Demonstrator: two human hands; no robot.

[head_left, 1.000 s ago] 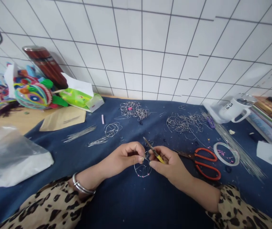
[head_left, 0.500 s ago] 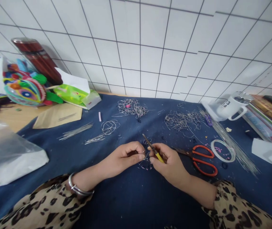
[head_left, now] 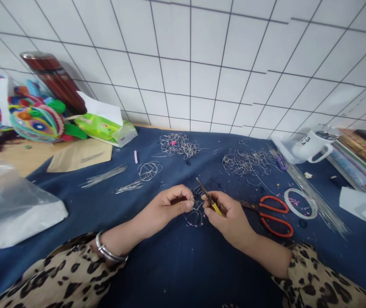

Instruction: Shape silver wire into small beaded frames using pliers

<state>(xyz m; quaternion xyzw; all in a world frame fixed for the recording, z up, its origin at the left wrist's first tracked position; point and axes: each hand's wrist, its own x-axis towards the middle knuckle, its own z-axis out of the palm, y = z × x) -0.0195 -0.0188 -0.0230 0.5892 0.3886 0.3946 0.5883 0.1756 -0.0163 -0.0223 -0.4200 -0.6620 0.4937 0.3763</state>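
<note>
Silver wire is bent into a small round wire frame [head_left: 196,225], strung with pink beads along its near edge and placed between and just below the two sets of fingertips. Its upper part is pinched between the thumb and forefinger of the left hand [head_left: 169,208]; the exact point of contact is too small to be made out. By the right hand [head_left: 228,217], a slim tool [head_left: 215,208] with a yellow handle is gripped in closed fingers, its dark metal tip slanted up and leftward, past the top of the frame. Whether the frame is also touched by the right fingertips cannot be told.

Just right of the right-hand grip, a pair of scissors [head_left: 275,235] with red handles is laid flat, and beyond it pink beads are ringed by a clear round dish [head_left: 314,210]. A bundle of straight wires [head_left: 326,213] is stretched out farther right. Ahead of the grip, two heaps are seen: a wire tangle [head_left: 247,163] to the right and a wire cluster [head_left: 187,149] with a pink spot to the left. A wire ring [head_left: 149,171] is set ahead and left of the left hand, near some short wires [head_left: 129,187]. Everything named is spread over a dark blue cloth [head_left: 157,269].
</note>
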